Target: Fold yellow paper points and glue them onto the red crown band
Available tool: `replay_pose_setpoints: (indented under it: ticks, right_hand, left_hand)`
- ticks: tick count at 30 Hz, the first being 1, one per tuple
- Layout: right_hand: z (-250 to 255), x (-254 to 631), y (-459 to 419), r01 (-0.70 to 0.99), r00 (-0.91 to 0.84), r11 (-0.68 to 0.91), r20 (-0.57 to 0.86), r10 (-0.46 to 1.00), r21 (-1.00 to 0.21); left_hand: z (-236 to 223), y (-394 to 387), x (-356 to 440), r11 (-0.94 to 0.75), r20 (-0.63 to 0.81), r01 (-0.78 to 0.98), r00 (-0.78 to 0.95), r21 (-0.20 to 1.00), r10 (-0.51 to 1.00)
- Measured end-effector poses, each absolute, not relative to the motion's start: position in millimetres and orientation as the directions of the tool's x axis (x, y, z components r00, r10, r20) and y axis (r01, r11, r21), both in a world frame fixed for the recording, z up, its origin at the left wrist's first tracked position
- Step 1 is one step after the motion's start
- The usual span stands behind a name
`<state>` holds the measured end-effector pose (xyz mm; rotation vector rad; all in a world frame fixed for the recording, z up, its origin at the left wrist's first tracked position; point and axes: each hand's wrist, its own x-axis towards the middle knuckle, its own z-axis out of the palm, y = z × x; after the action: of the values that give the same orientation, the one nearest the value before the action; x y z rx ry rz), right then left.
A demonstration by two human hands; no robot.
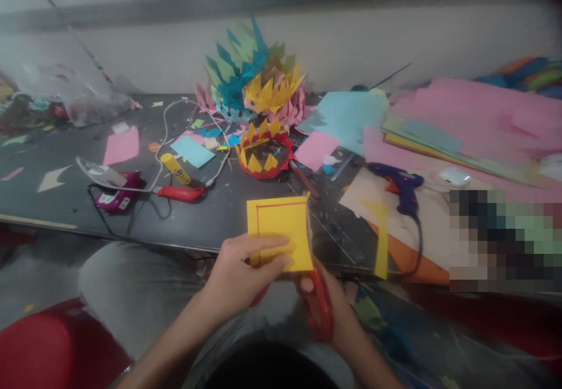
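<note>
My left hand is pinching paper and my right hand gripping scissors, apparently cutting the right edge, with red-lined far and left margins remaining uncut.

Left hand clasping, right hand curled lower (thumb tip showing), forearms converging
</note>
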<state>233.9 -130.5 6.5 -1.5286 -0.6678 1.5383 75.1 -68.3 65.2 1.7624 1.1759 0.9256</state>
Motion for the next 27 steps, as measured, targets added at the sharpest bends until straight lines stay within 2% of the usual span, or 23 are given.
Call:
replay_pose_setpoints:
  ticks: [4, 8, 11, 12, 14, 16, 19, 24, 27]
  right_hand:
    - [-4, 231, -134, -0.274, 0.121, -0.468, -0.513, 0.850, -0.840]
    - [-1, 236, -132, -0.337, 0.056, -0.290, -0.327, 0.943, -0.895]
    - [22, 246, -118, -0.268, 0.097, -0.200, -0.233, 0.968, -0.942]
    - [31, 250, -112, -0.215, 0.103, -0.216, -0.242, 0.965, -0.953]
    - [47, 255, -99, -0.164, 0.146, -0.226, -0.250, 0.957, -0.960]
    - [55, 257, -89, -0.120, 0.201, -0.161, -0.183, 0.962, -0.980]
    - [49, 257, -86, -0.112, 0.220, -0.133, -0.155, 0.963, -0.985]
    - [27, 253, -99, -0.171, 0.215, -0.217, -0.251, 0.944, -0.961]
    - [23, 249, -103, -0.160, 0.220, -0.209, -0.241, 0.945, -0.965]
  left_hand:
    - [67, -67, 72, -0.183, 0.083, 0.355, 0.280, 0.917, 0.956]
    - [67, -66, 69, -0.089, -0.009, 0.315, 0.296, 0.945, 0.955]
    - [69, -65, 65, -0.038, -0.096, 0.324, 0.387, 0.945, 0.917]
    - [70, -64, 63, -0.034, -0.126, 0.341, 0.436, 0.939, 0.891]
    - [74, -62, 59, -0.043, -0.188, 0.378, 0.552, 0.925, 0.812]
    - [76, -58, 56, -0.072, -0.223, 0.396, 0.650, 0.916, 0.727]
    - [79, -52, 50, -0.137, -0.185, 0.404, 0.661, 0.905, 0.728]
    - [73, -48, 48, -0.188, -0.004, 0.399, 0.434, 0.898, 0.901]
    - [66, -53, 55, -0.163, 0.021, 0.358, 0.370, 0.919, 0.929]
